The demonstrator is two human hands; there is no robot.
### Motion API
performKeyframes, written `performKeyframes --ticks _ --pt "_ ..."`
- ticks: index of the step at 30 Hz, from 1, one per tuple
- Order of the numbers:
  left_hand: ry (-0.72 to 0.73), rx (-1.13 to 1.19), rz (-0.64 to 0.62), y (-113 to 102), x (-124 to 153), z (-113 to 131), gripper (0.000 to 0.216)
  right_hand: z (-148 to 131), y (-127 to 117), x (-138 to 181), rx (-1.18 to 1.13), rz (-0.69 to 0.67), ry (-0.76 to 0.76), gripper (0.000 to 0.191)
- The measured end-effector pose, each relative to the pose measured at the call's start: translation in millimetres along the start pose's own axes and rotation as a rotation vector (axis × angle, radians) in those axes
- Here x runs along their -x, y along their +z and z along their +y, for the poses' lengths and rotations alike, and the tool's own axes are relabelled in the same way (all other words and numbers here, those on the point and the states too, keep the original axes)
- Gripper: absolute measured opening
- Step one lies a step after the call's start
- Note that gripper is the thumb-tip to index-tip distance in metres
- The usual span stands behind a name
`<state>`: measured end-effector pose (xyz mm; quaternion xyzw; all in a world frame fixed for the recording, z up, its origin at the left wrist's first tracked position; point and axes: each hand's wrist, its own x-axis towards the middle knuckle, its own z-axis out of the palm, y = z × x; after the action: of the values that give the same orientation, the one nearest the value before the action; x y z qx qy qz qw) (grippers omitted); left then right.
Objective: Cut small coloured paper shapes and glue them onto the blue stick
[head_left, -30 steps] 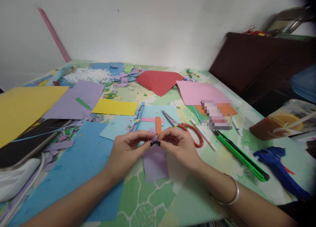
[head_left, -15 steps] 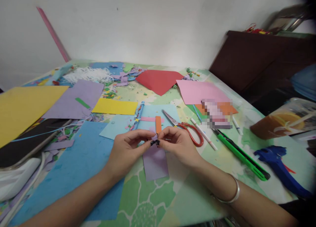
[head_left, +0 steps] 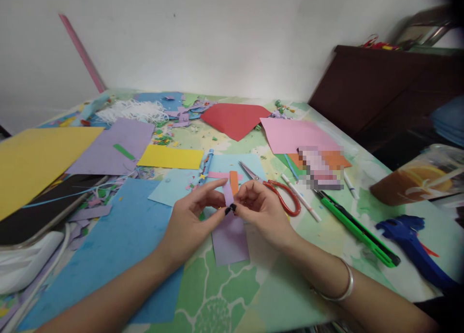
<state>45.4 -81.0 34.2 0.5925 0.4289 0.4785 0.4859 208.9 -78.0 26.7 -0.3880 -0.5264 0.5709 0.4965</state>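
Note:
Both hands meet over the middle of the table, pinching a narrow purple paper strip (head_left: pixel 228 194) at its lower end. My left hand (head_left: pixel 197 214) has thumb and fingers closed on it, its index finger raised beside the strip's upper part. My right hand (head_left: pixel 263 209) pinches it from the other side with curled fingers. Under the hands lies a purple paper rectangle (head_left: pixel 231 241). Just beyond are an orange strip (head_left: pixel 234 182), a pink strip (head_left: pixel 218 175) and a light blue sheet (head_left: pixel 241 161). Scissors with red handles (head_left: pixel 281 190) lie right of my right hand.
Right side: a green utility knife (head_left: pixel 358 231), a white pen (head_left: pixel 300 197), a blue glue gun (head_left: pixel 413 243) and a drink cup (head_left: pixel 416 178). Left side: a blue sheet (head_left: pixel 108 241), a phone (head_left: pixel 39 207) and paper scraps. A red sheet (head_left: pixel 235 118) lies farther back.
The purple strip now stands up more visibly between the fingers. My left index finger has lifted away from the pinch. The whole view has shifted slightly.

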Motion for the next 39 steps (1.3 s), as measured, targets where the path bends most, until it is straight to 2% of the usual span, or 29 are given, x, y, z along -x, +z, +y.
performKeyframes --ticks 3,8,16,31,36,39 --pt "-0.028 0.007 -0.010 1 0 -1 0.051 1 1 0 0.037 0.016 -0.043 0.017" --pt "-0.067 0.026 -0.030 1 -2 -3 0.042 3 3 2 0.060 0.042 -0.054 0.017" --pt "-0.086 -0.050 -0.028 1 -2 -2 0.036 8 5 4 0.270 0.011 -0.149 0.015" --pt "-0.134 0.007 -0.047 -1 -3 -1 0.028 5 4 2 0.225 0.039 -0.066 0.019" --pt "-0.089 -0.043 -0.069 -2 -4 2 0.003 3 5 4 0.210 0.012 -0.061 0.016" --pt "-0.142 -0.079 -0.029 -5 -7 3 0.007 -5 -6 1 0.357 -0.038 -0.088 0.008"
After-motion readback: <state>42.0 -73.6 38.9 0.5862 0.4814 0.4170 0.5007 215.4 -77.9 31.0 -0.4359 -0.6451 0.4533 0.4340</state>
